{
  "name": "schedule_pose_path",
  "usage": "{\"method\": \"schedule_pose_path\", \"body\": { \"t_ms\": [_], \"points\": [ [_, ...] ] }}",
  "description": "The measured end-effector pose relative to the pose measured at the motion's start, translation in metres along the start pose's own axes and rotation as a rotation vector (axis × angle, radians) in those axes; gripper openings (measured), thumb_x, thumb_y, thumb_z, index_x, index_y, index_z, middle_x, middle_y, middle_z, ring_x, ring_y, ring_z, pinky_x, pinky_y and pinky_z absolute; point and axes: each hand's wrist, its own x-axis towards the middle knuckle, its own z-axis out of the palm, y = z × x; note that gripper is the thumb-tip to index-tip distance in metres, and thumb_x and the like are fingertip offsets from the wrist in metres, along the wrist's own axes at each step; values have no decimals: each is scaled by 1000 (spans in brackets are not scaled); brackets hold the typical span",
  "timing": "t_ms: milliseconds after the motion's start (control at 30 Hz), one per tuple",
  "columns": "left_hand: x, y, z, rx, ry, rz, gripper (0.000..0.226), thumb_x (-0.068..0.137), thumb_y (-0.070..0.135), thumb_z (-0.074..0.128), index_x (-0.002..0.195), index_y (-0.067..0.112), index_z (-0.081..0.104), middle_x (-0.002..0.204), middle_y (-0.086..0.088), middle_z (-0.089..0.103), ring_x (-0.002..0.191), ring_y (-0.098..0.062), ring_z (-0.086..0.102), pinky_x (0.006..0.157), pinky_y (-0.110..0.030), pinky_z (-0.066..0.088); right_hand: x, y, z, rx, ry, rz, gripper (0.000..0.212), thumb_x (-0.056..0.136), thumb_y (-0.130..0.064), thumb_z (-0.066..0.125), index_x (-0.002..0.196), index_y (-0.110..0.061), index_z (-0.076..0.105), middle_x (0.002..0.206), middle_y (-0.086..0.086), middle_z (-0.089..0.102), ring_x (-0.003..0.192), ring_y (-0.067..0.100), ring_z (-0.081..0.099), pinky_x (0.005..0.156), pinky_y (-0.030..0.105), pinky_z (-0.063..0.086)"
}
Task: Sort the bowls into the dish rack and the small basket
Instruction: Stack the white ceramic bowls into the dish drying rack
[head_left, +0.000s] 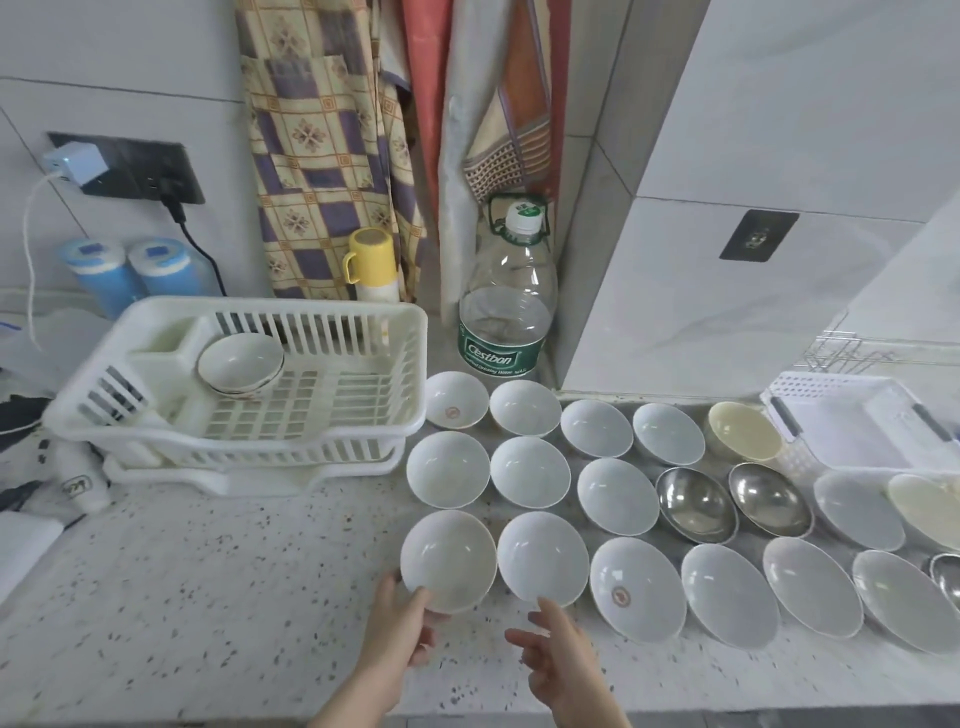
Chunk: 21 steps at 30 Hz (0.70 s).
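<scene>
Fourteen white bowls (448, 560), two cream bowls (745, 431), three steel bowls (696, 504), one dish rack (384, 332), one small basket (810, 387).

My speckled grey stone countertop (218, 587) carries a white slatted plastic dish rack (322, 415) at the left. Right of it, white ceramic bowls (530, 472) stand in three rows, with two shiny steel bowls (696, 504) among them. A small white mesh basket (852, 415) sits far right, and a clear plastic water bottle (506, 312) stands behind.
</scene>
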Motion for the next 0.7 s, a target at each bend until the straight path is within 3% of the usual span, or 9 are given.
{"method": "schedule_pose_path", "body": {
  "t_ms": [167, 300, 467, 700],
  "points": [
    [0, 0, 0, -26, 19, 6, 39, 89, 4, 53, 123, 22, 48, 71, -19, 75, 41, -15, 40, 36, -20, 26, 0, -1, -3, 53, 66, -80, 24, 96, -34, 55, 112, -17, 56, 95, 9, 74, 62, 20, 53, 42, 18, 30],
    [-1, 3, -5, -12, 3, -8, 36, 93, 7, 49, 126, 22, 47, 74, -20, 76, 41, -13, 36, 37, -20, 25, -3, -2, -1, 3, 87, -143, 27, 97, -32, 50, 121, -17, 49, 99, 2, 73, 66, 19, 49, 49, 24, 27],
    [-6, 10, -19, 2, -47, 6, 34, 92, 6, 49, 122, 22, 50, 75, -21, 75, 37, -11, 36, 37, -21, 23, -1, -2, 6, 52, 148, -185, 25, 93, -12, 47, 117, -7, 53, 93, 14, 74, 55, 15, 38, 38, 19, 24],
    [-10, 37, -50, 57, -117, 102, 36, 86, 6, 50, 112, 29, 58, 71, -19, 75, 37, -12, 27, 37, -20, 22, -12, 8, 32, 157, 244, -231, 22, 90, -9, 47, 108, -4, 59, 74, 14, 75, 50, 15, 26, 32, 19, 22]
  ]
}}
